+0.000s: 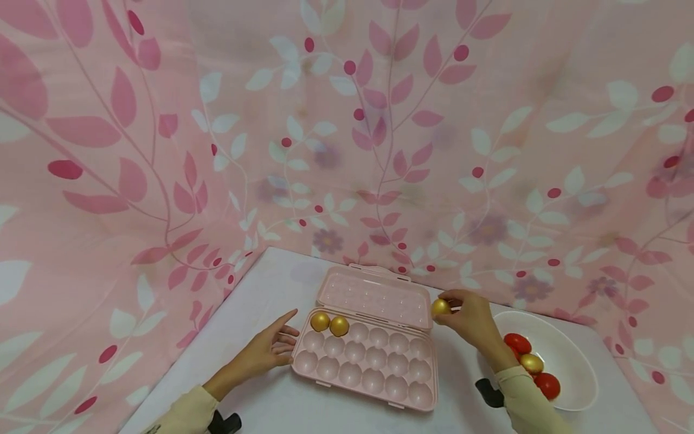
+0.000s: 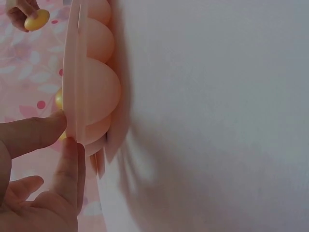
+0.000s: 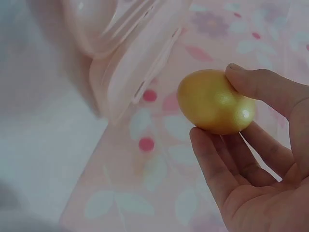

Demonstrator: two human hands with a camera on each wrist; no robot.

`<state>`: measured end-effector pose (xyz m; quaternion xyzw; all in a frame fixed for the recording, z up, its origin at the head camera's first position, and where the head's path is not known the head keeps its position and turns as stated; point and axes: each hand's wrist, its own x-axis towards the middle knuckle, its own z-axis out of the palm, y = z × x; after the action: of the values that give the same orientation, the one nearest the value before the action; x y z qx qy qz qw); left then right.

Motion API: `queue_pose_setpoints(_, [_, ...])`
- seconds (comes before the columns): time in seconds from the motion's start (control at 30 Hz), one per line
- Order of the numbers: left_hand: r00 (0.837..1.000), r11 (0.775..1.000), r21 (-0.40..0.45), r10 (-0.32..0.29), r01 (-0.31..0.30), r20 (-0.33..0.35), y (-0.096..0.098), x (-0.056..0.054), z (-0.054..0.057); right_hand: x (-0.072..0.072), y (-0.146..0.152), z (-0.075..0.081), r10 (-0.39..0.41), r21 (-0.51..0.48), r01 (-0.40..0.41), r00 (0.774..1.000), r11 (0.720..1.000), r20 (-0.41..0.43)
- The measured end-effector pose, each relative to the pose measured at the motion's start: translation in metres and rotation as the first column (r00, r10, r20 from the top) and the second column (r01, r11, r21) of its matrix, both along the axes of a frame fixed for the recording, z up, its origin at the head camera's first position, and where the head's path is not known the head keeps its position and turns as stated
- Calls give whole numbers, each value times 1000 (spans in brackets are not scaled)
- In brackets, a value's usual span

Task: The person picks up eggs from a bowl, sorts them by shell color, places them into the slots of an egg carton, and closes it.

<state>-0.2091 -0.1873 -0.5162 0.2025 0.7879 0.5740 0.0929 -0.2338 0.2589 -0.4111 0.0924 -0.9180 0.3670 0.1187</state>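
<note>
A pink plastic egg carton [image 1: 362, 367] lies open on the table, its lid [image 1: 374, 296] folded back away from me. Two golden eggs [image 1: 329, 323] sit side by side in the far row at its left end. Between thumb and fingertips, my right hand [image 1: 473, 319] pinches another golden egg [image 3: 216, 102], held above the table just right of the lid. My left hand [image 1: 265, 348] is at the carton's left side, fingers extended. In the left wrist view, its thumb and a fingertip touch the carton's rim [image 2: 71, 72].
On the right stands a white oval bowl [image 1: 582, 386] holding red eggs [image 1: 547, 386] and a golden egg [image 1: 532, 363]. My right forearm passes over its left side. A pink leaf-patterned cloth [image 1: 347, 150] hangs behind the white-covered table [image 1: 282, 404].
</note>
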Motion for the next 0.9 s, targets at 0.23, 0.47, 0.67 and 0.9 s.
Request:
queue_pose_setpoints(0.23, [1000,1000,3,8,-8,7,1,0,0,-10,-44,-18,42,-130,-39,999,991,16])
queue_pose_setpoints(0.47, [1000,1000,-17,24,-24,1,2,0,2,-15,-87,-38,140,-174,-128,989,976,56])
queue_pose_setpoints(0.67, [1000,999,-28,26,-26,4,3,0,4,-16,-113,-49,200,-153,-179,971,972,132])
queue_pose_setpoints(0.9, [1000,1000,-12,8,-8,0,3,2,5,-19,-130,-57,240,-116,-221,951,968,193])
